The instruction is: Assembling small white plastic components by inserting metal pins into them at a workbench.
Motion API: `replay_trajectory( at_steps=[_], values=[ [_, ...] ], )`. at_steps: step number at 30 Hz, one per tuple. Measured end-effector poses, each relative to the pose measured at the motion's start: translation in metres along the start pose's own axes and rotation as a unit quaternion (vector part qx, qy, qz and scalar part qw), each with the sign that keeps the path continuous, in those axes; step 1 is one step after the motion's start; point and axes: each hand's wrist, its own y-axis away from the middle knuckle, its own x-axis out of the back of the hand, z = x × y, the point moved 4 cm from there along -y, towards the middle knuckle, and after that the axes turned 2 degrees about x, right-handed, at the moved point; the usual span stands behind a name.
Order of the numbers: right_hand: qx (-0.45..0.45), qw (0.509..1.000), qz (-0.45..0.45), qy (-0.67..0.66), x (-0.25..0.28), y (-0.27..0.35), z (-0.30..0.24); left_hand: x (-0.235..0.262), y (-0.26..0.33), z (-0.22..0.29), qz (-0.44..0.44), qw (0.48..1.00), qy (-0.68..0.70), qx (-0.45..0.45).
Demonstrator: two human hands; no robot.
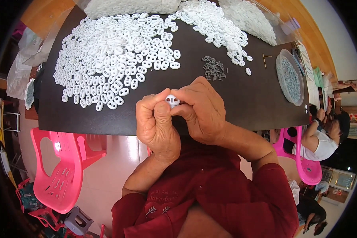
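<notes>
Head view of two bare hands meeting over the near edge of a dark table (246,103). The left hand (156,127) and the right hand (202,113) together hold one small white two-hole piece (172,100); the fingers (162,109) of the left close on it from the left and below, those of the right press it from the right, so both sets are clamped on the piece with no gap showing. The piece sits between the fingertips, above the table's edge and clear of its surface.

Beyond the fingers and to their left, a broad spread of like white pieces (115,59) lies flat on the table. Straight beyond the fingers, a small heap of grey pins (214,68) lies apart from them. Farther beyond and to the right runs a second white heap (222,23). Well to the right of the fingers stands a round clear dish (289,75) holding small grey parts.

Left of and below the hands, off the table, stands a pink chair (59,170). At far right another person (321,141) sits on a second pink chair.
</notes>
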Motion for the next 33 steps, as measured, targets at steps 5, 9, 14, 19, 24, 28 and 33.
replay_trajectory(
  at_steps=[5, 9, 14, 19, 24, 28, 33],
  values=[
    [0.022, 1.000, 0.009, 0.020, -0.002, 0.003, -0.001, -0.003, 0.003, -0.001, 0.009, 1.000, -0.011, -0.017],
    [0.032, 0.999, 0.005, 0.027, -0.003, 0.005, 0.000, -0.007, 0.003, -0.001, 0.010, 1.000, 0.001, -0.007],
    [0.041, 0.999, 0.010, 0.023, -0.003, 0.003, 0.000, -0.008, 0.003, -0.001, 0.015, 1.000, -0.009, -0.015],
    [0.006, 1.000, -0.011, 0.025, 0.014, -0.001, 0.002, -0.013, 0.001, 0.000, -0.028, 0.996, -0.080, -0.016],
    [-0.043, 0.999, -0.009, 0.015, 0.042, -0.005, 0.007, -0.024, 0.005, 0.005, -0.113, 0.991, -0.038, 0.053],
    [-0.102, 0.987, 0.014, 0.127, 0.084, -0.026, 0.022, -0.023, 0.007, 0.001, -0.107, 0.988, -0.019, 0.113],
    [-0.013, 0.925, 0.099, 0.367, 0.186, -0.097, 0.091, -0.024, 0.001, -0.004, -0.109, 0.983, -0.036, 0.144]
  ],
)
